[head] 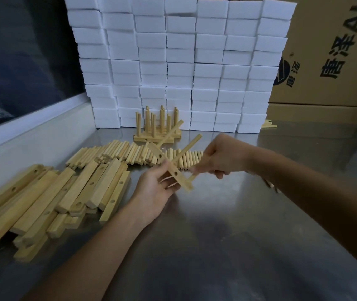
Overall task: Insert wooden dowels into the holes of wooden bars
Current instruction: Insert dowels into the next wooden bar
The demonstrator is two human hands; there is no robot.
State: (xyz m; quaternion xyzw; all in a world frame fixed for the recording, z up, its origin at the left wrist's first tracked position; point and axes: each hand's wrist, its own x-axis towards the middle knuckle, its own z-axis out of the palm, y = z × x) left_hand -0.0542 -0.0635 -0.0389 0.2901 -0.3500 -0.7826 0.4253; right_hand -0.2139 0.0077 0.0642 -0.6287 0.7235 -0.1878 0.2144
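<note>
Currently mid-task. At 9 o'clock: heap of bare bars (49, 196), over a dozen, exact count unclear. At 11 o'clock: row of loose dowels (130, 154), several dozen. At 12 o'clock: finished bars (157, 136), roughly ten dowels upright. At centre: left hand (158, 187) gripping one bar (169, 168), one dowel (172, 132) seated. Right hand (223, 158) pinching second dowel (189, 148), apparently through a hole. Most bars left.
</note>
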